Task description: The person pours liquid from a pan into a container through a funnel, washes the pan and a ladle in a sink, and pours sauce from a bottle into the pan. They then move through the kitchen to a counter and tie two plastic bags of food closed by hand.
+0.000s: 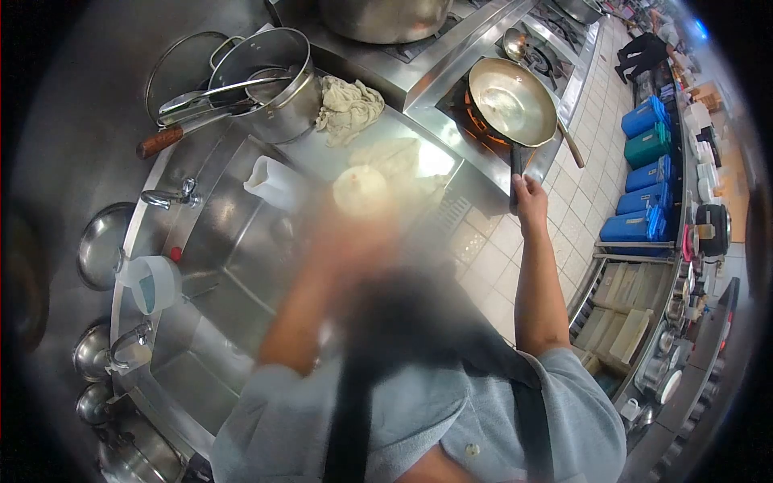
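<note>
A shallow metal pan [512, 101] sits over a lit burner with orange flame under its near left side. My right hand [529, 199] is closed around the pan's dark handle. On the left, my left hand [358, 237] is blurred by a smudge over the view, and its fingers cannot be made out. A pale round thing [360, 191] shows at the far side of that hand, in front of a light cloth [390, 157] on the steel counter. Whether the hand holds the round thing is unclear.
A deep pot [282, 105] with utensils stands by a crumpled cloth [349, 109]. Sinks with a faucet [171, 196] and a white plastic container [274, 183] lie left. A ladle [515, 43] rests beyond the pan. Blue bins [642, 174] line the right; a person [644, 50] stands far off.
</note>
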Motion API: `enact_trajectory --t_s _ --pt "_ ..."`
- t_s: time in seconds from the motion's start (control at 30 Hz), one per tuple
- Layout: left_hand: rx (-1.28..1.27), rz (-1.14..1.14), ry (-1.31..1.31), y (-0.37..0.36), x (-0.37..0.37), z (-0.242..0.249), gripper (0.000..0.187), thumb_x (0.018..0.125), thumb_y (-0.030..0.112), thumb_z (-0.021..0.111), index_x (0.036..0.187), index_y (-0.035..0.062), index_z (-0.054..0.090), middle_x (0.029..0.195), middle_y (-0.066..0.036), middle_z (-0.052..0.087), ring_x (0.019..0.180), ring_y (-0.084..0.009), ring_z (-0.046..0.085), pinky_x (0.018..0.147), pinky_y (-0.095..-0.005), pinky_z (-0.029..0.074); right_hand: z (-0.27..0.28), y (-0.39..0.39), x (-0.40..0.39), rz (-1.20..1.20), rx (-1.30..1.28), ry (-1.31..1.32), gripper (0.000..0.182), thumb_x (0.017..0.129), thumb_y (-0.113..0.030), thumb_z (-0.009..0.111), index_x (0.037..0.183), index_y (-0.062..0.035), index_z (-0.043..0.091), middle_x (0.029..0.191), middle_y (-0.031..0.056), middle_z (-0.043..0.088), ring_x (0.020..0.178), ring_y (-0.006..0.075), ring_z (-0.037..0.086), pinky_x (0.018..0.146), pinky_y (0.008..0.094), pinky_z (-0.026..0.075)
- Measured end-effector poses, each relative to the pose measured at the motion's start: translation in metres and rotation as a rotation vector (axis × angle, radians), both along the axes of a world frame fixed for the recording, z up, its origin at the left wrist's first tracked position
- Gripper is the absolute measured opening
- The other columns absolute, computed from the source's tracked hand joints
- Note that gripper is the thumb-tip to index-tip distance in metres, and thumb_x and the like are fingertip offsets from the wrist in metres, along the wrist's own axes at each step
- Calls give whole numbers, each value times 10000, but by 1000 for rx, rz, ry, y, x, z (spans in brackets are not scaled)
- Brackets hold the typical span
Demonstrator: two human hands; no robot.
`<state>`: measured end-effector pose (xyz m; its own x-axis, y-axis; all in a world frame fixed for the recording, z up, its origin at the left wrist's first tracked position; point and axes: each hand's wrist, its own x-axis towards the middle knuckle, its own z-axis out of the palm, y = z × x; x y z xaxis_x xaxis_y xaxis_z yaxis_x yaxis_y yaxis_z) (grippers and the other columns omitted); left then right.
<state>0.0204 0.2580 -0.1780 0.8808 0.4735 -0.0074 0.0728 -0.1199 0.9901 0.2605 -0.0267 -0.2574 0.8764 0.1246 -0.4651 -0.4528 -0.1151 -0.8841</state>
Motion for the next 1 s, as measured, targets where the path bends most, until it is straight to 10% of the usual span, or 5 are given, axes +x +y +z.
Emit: enact_trajectory --t_s 0.07,0.17,0.23,0.5,1.0 --pt "-70 -92 -248 -4 6 3 788 608 89 858 1273 20 441 1167 -84 594 1073 -193 588 953 -350 469 10 0 -13 -99 -671 -1054 301 903 -249 647 1089 -14 619 835 67 632 637 150 590 580 259 480" --pt "1070 -228 -124 -20 24 33 786 607 86 850 1275 10 443 1177 -92 588 1076 -201 587 955 -349 469 35 8 -53 121 -22 -568 314 917 -221 647 1164 -30 607 962 57 629 792 111 574 712 257 469" --pt "-246 -224 -373 -29 34 28 786 614 76 836 1289 -1 441 1200 -106 577 1080 -215 586 954 -348 469 59 23 -87 359 198 -322 421 965 -343 560 1266 -50 531 1067 71 619 911 163 604 764 278 496" --pt "-281 -571 -629 -103 89 36 1000 580 238 922 1371 -21 368 1349 -189 491 1213 -250 511 1037 -385 405 70 8 -120 290 1091 377 777 878 -726 361 1454 -209 293 1393 105 445 1156 313 543 774 479 550" --pt "-378 -291 -356 -250 176 84 532 770 66 758 1232 30 496 1261 -152 572 1314 -241 414 1085 -368 323 77 -158 -32 4 784 84 667 903 -611 448 1345 -113 429 1199 134 568 969 282 625 684 381 589"
